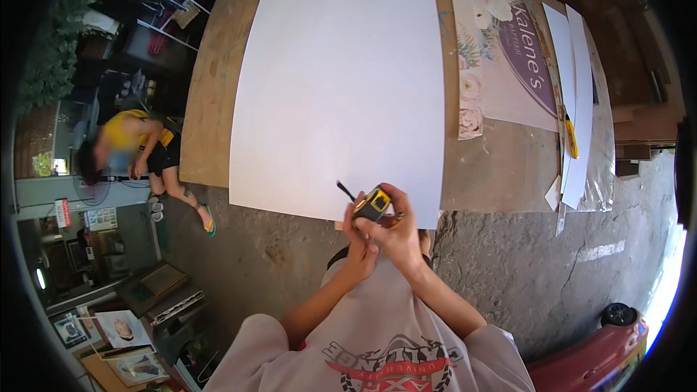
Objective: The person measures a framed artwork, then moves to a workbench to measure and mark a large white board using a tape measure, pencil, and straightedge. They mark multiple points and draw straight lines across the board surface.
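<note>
A black and yellow tape measure (372, 205) is held close to my body, over the near edge of a large white sheet (341, 87). My right hand (398, 232) grips it from the right, with the fingers curled round its case. From the left, the fingers of my left hand (356, 243) press against the tape measure as well. A short dark strap (345, 189) sticks out from it toward the upper left. The white sheet lies flat across the middle of the wooden table (210, 101), its near edge just beyond my hands.
On the table's right lie a floral printed panel (519, 58), white strips (576, 109), a long metal ruler (546, 43) and a yellow cutter (571, 136). A person in yellow (134, 141) sits at the left. A red car (595, 352) stands at the lower right.
</note>
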A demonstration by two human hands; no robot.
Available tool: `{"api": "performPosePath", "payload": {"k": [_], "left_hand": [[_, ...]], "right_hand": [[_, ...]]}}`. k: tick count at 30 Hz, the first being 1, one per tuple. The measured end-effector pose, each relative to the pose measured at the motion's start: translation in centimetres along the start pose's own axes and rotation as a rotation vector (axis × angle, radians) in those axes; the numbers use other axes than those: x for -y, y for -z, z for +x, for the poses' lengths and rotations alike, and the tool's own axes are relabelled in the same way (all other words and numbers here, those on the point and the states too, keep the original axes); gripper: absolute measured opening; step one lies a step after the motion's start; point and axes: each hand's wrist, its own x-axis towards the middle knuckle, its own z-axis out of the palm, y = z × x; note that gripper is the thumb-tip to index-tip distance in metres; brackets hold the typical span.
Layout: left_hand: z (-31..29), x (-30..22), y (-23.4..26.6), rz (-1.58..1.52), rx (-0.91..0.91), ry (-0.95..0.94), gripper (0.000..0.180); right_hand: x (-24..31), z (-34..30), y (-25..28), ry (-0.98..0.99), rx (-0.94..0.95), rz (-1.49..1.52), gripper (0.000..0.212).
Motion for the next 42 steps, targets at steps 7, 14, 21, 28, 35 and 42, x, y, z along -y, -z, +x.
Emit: {"api": "performPosePath", "payload": {"k": [7,14,21,28,35,42], "left_hand": [[3.0,-1.2,6.9,-0.121,-0.309,0.091,0.088],[5.7,1.1,11.1,-0.007,-0.433,0.280,0.073],[12.1,7.6,21.5,0.358,-0.446,0.150,0.067],[11.9,11.3,15.7,0.685,-0.358,0.135,0.071],[11.2,13.3,13.0,0.739,-0.326,0.139,0.082],[10.7,13.9,13.4,0.909,-0.334,0.178,0.097]], "right_hand": [[-5.6,1.5,-4.4,-0.021,0.087,-0.193,0.042],[-6.8,4.9,-2.0,-0.051,0.099,-0.202,0.022],[-3.0,9.9,15.6,0.167,-0.385,-0.715,0.012],[-6.6,11.7,19.1,0.136,-0.509,-0.862,0.012],[-8.0,11.5,16.7,0.299,-0.536,-1.106,0.015],[-4.6,9.0,17.2,0.614,-0.427,-0.746,0.032]]}}
